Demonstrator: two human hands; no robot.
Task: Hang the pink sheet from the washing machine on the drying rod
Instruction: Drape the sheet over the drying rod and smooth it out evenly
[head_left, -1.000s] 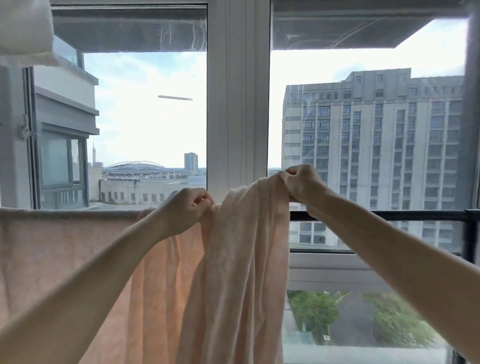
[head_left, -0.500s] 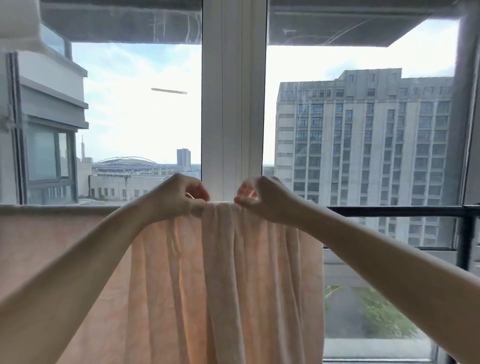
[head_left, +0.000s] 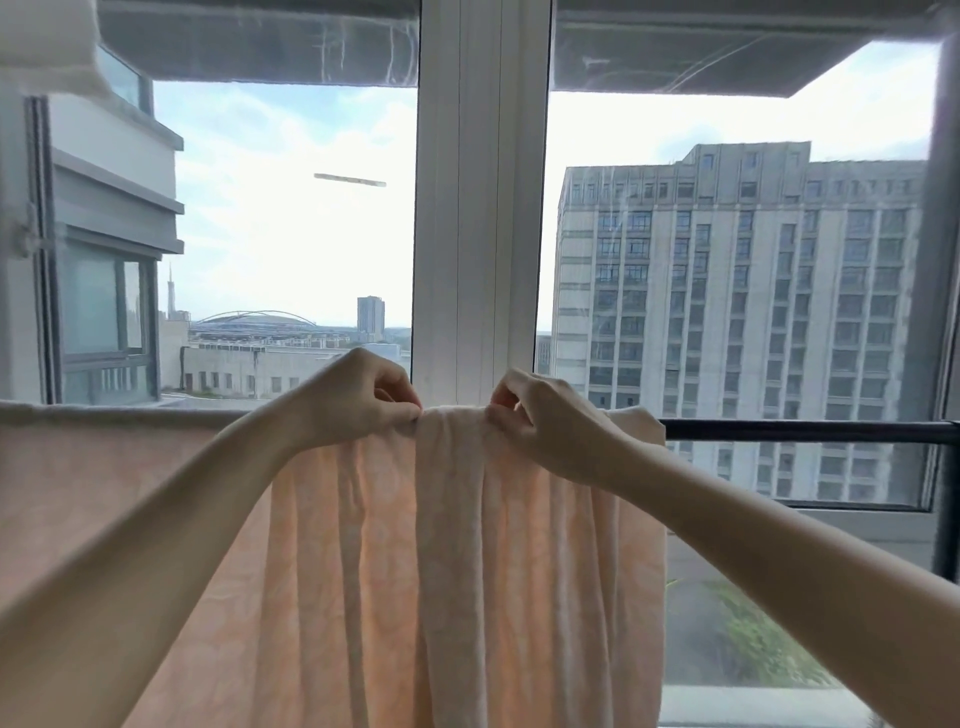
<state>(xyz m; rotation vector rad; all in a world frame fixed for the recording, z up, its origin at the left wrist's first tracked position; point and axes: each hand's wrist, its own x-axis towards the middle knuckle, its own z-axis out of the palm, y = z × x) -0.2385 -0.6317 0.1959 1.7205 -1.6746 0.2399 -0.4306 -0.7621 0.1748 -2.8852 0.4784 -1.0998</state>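
Nearest, two bare forearms reach in from 7 and 4 o'clock. Left hand (head_left: 358, 397) and right hand (head_left: 540, 415) each pinch the top fold of the pink sheet (head_left: 467, 561), bunched between them, draped over the drying rod (head_left: 805, 431). Its right edge hangs at 3 o'clock; bare rod runs beyond. Behind stands the window frame (head_left: 480, 208).

1. The sheet (head_left: 467, 571) is pale peach-pink with a faint, lighter mottled pattern, glowing warmer orange where daylight passes through it.
2. The drying rod (head_left: 805, 431) is black.
3. The window frame (head_left: 478, 208) is white.
4. The tower block (head_left: 753, 312) outside is pale grey-beige with a regular grid of dark windows.
5. The sky (head_left: 291, 208) is white cloud with patches of light blue.
6. The trees (head_left: 753, 639) below are green.
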